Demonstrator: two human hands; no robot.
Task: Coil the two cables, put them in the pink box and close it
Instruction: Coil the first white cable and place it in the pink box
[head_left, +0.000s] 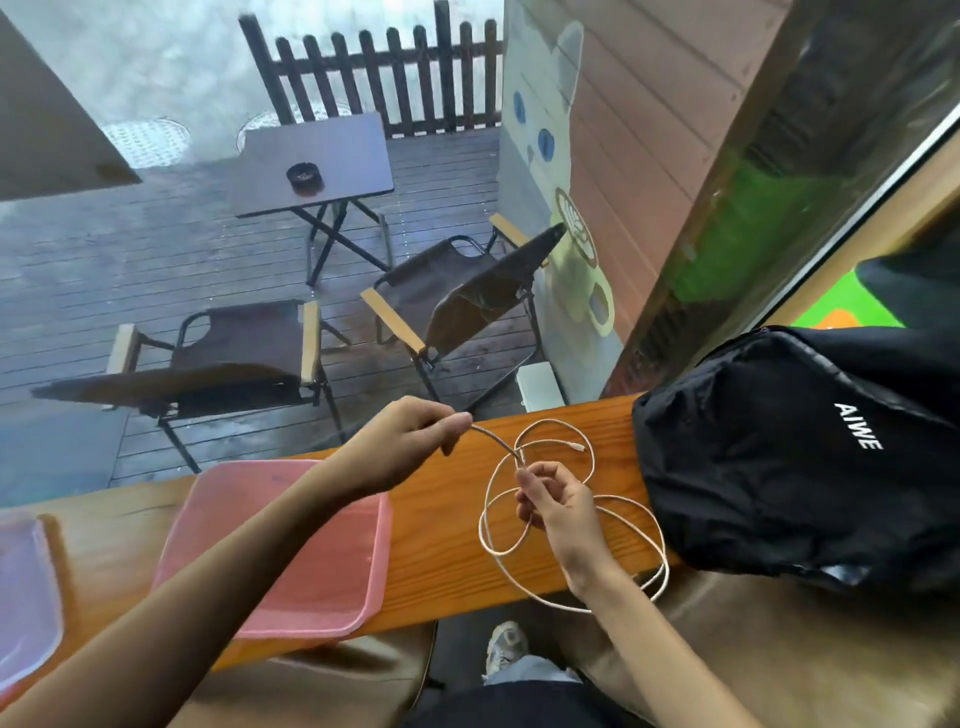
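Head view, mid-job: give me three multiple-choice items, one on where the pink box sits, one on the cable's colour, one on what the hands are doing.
1. Where does the pink box lie relative to the black bag?
A. To its left on the wooden counter
B. On top of it
C. On the folding chair outside

2. What colour is the cable being handled?
A. Black
B. White
C. Red

3. What is the state of the hands?
A. Both lie flat on the counter
B. Only one holds the cable
C. Both pinch the cable

Answers: 1 A, the box lies at the left, the bag at the right. 2 B, its loops show pale against the wood. 3 C, the left hand and right hand each pinch the cable, a short stretch between them.
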